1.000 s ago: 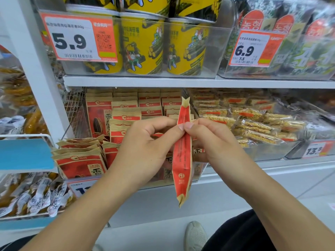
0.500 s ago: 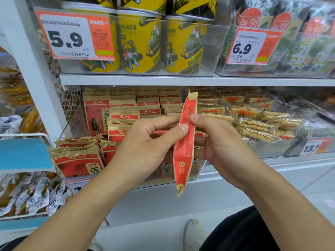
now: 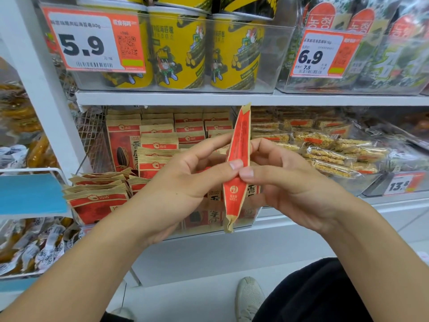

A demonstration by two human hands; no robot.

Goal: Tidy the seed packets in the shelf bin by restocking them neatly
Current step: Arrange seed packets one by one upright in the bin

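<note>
A red and tan seed packet [image 3: 239, 145] stands upright and edge-on in front of the shelf. My left hand [image 3: 185, 180] pinches it from the left and my right hand [image 3: 285, 180] pinches it from the right, thumbs meeting on its near face. Behind my hands is the clear shelf bin [image 3: 246, 223] with several matching seed packets [image 3: 157, 140] standing in rows. More packets [image 3: 97, 196] lie slumped in a loose pile at the bin's left front. My hands hide the bin's middle.
A wire rack side [image 3: 95, 140] borders the bin on the left. Crispy snack bars [image 3: 329, 159] fill the bin to the right. Yellow tubs [image 3: 178, 49] and price tags [image 3: 92, 40] are on the shelf above. A white basket [image 3: 34, 170] juts out at left. My shoe [image 3: 249, 296] is on the floor.
The packet and both hands rose slightly. My right thumb slid down the packet to meet my left thumb, and my fingers now pinch it higher up.
</note>
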